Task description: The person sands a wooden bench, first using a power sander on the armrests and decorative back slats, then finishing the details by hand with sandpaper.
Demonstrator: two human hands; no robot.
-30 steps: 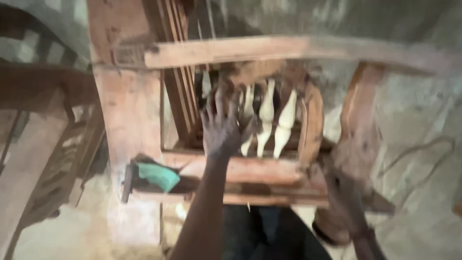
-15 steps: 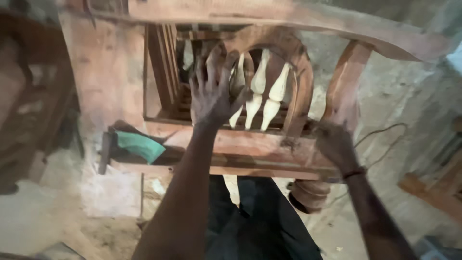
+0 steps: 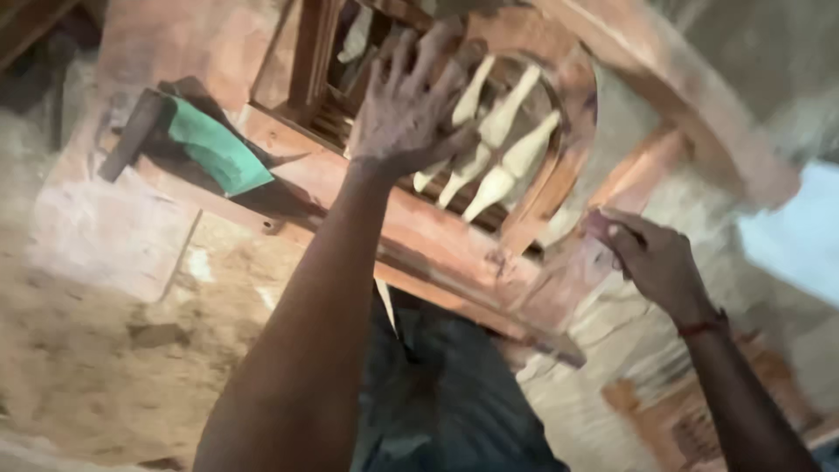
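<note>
A reddish wooden chair frame (image 3: 454,253) stands in front of me, with an oval back panel (image 3: 572,131) filled with pale turned spindles (image 3: 502,179). My left hand (image 3: 406,109) lies spread flat on the panel, fingers apart, pressing on the spindles and the wood around them. Further right, my right hand (image 3: 651,258) is closed around a small reddish piece, possibly sandpaper, held against the chair's side post (image 3: 603,236). The view is tilted and blurred.
A folded green sheet (image 3: 214,144) and a dark tool handle (image 3: 131,135) rest on the frame's left rail. A pale wooden board (image 3: 105,227) leans at the left. Dusty ground (image 3: 114,367) lies below. My dark trousers (image 3: 446,393) show under the chair.
The camera has swung and tilted, so the chair now appears slanted. My left hand stays spread on the spindle panel. My right hand has lifted from the lower rail to the side post.
</note>
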